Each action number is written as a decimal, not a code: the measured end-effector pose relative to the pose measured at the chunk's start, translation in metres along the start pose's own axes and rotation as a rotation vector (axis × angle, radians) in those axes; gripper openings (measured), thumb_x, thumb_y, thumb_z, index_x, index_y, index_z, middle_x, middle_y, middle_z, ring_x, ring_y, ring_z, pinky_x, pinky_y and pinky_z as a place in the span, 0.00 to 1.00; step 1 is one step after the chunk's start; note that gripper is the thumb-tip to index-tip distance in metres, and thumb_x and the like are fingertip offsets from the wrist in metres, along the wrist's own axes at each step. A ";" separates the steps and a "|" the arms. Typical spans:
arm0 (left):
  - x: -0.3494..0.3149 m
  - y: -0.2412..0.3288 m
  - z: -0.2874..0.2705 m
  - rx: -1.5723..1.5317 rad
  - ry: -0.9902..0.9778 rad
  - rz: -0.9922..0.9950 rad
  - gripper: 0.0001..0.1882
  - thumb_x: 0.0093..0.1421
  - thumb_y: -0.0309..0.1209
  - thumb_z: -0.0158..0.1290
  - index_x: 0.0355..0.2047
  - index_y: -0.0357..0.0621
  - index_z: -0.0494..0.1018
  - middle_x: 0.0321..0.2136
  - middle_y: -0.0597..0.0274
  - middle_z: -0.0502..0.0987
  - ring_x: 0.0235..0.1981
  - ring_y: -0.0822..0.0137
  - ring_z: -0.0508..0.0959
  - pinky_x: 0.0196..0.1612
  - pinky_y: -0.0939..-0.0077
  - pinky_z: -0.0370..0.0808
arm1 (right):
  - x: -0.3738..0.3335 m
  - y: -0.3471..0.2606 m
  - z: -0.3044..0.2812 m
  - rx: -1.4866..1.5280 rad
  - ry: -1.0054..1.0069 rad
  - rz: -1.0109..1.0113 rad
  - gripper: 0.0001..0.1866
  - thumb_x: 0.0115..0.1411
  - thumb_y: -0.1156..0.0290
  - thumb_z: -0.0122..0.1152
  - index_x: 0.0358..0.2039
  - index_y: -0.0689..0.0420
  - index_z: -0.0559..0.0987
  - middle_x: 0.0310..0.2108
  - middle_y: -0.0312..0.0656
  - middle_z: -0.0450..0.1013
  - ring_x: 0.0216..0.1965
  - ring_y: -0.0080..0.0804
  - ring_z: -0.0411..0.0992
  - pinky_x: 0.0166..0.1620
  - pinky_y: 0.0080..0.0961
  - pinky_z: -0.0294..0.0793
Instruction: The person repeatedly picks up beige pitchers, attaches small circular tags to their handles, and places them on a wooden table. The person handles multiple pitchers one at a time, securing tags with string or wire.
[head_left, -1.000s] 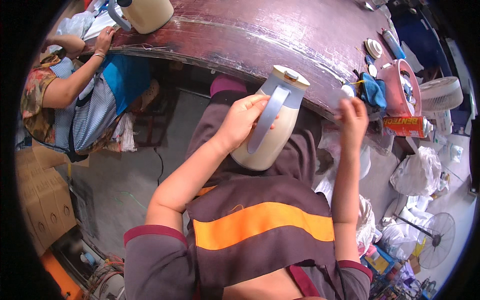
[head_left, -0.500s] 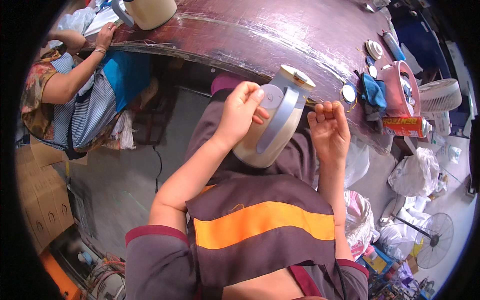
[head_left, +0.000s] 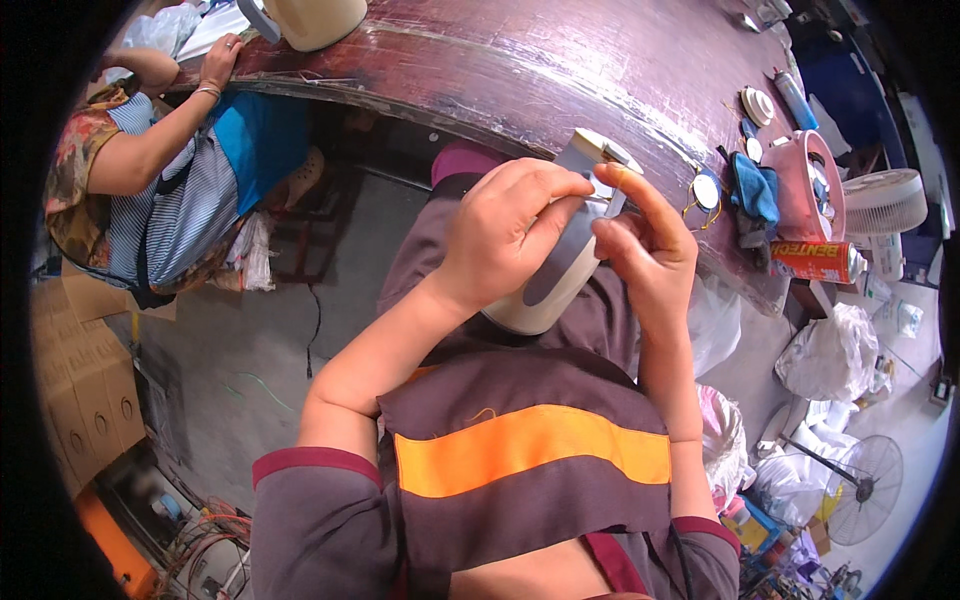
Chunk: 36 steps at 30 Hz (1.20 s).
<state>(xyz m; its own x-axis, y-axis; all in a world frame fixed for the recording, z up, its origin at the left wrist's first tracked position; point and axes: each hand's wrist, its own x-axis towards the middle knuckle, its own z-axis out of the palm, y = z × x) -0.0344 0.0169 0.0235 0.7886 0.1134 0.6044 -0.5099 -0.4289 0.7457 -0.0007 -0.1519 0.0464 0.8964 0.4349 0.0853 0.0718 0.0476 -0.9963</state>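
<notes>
A cream jug (head_left: 530,312) with a grey-blue handle and a lidded top leans on my lap against the table edge. My left hand (head_left: 515,225) is over its handle, thumb and forefinger pinched near the lid. Something small and pale shows at those fingertips, too covered to name. Facing it, my right hand (head_left: 650,225) has its forefinger and thumb curled in beside the lid. A thin yellowish thread seems to run by the forefinger. Much of the handle is hidden behind my hands.
On the dark red table (head_left: 480,75), a round tag with a gold cord (head_left: 705,190) lies near a blue cloth (head_left: 755,185), a pink basket (head_left: 795,180) and an orange-red can (head_left: 820,263). Another jug (head_left: 318,20) stands far left, beside a co-worker's arm (head_left: 160,145).
My left hand has moved right, toward the lid; the round grey disc at its fingers no longer shows clearly. My right hand has come in from the side, its raised fingers now curled.
</notes>
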 end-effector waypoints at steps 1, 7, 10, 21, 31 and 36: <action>0.000 0.001 0.000 -0.017 -0.014 0.005 0.06 0.58 0.22 0.53 0.36 0.39 0.75 0.33 0.60 0.77 0.35 0.65 0.78 0.39 0.76 0.73 | -0.001 -0.001 0.003 -0.013 -0.017 -0.004 0.26 0.53 0.84 0.62 0.54 0.62 0.71 0.49 0.40 0.72 0.27 0.15 0.71 0.32 0.13 0.72; -0.012 0.004 0.006 -0.681 0.005 -0.508 0.10 0.61 0.23 0.51 0.44 0.38 0.71 0.38 0.66 0.75 0.40 0.73 0.74 0.43 0.76 0.72 | 0.009 0.002 0.003 0.181 0.000 0.216 0.28 0.54 0.79 0.63 0.57 0.58 0.70 0.34 0.35 0.74 0.23 0.13 0.67 0.23 0.10 0.62; -0.026 0.001 0.018 -0.808 0.049 -0.575 0.13 0.62 0.26 0.50 0.47 0.39 0.68 0.38 0.68 0.73 0.42 0.78 0.71 0.44 0.79 0.70 | 0.012 0.005 0.003 0.187 0.006 0.249 0.25 0.54 0.73 0.66 0.54 0.56 0.73 0.23 0.29 0.70 0.19 0.11 0.63 0.20 0.09 0.55; -0.037 0.001 0.010 -0.709 -0.154 -0.860 0.10 0.60 0.33 0.56 0.37 0.40 0.71 0.20 0.75 0.68 0.18 0.85 0.65 0.22 0.89 0.62 | 0.014 0.041 -0.080 0.081 0.444 0.036 0.05 0.61 0.71 0.58 0.31 0.60 0.76 0.22 0.32 0.69 0.22 0.16 0.65 0.25 0.13 0.63; -0.025 0.026 -0.022 -0.749 0.050 -0.793 0.11 0.60 0.31 0.55 0.41 0.40 0.70 0.21 0.73 0.68 0.17 0.83 0.64 0.21 0.89 0.61 | -0.062 0.053 -0.026 -0.269 -0.113 0.154 0.06 0.57 0.75 0.59 0.34 0.61 0.79 0.31 0.40 0.72 0.34 0.28 0.71 0.38 0.22 0.69; 0.027 0.027 -0.060 -0.523 0.328 -0.440 0.12 0.61 0.33 0.54 0.41 0.40 0.69 0.22 0.72 0.68 0.19 0.81 0.67 0.24 0.86 0.63 | -0.066 0.062 -0.018 -0.294 -0.161 0.289 0.07 0.59 0.73 0.58 0.37 0.62 0.78 0.32 0.39 0.75 0.32 0.23 0.71 0.37 0.19 0.70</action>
<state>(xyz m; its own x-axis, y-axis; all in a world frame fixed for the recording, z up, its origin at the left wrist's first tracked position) -0.0475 0.0624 0.0769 0.8559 0.4718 0.2118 -0.3328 0.1891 0.9238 -0.0477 -0.1942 -0.0208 0.8201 0.5283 -0.2197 -0.0297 -0.3441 -0.9385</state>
